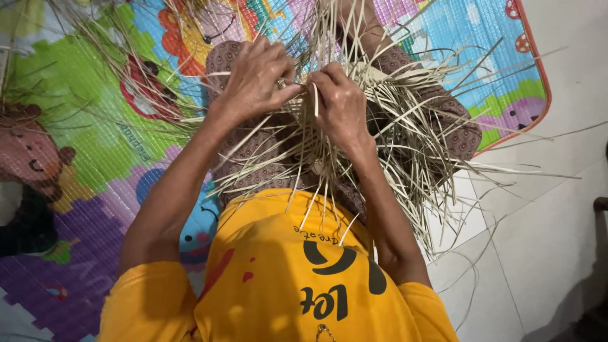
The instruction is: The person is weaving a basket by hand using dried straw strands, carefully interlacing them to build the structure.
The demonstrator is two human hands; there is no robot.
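A loose mass of pale dried straw strips (405, 120) spreads over my lap, which is covered by brown patterned cloth (456, 136). My left hand (256, 79) pinches a few strips between thumb and fingers at the middle of the bundle. My right hand (342, 101) sits right beside it, fingers closed on neighbouring strips. The two hands nearly touch. Long strips fan out upward and to the right, and some hang down over my yellow shirt (278, 266).
I sit on a colourful foam play mat (95, 145) with cartoon pictures and an orange edge. Pale floor tiles (544, 215) lie to the right. More stray strips (82, 38) lie at the upper left. A dark object (600, 204) shows at the right edge.
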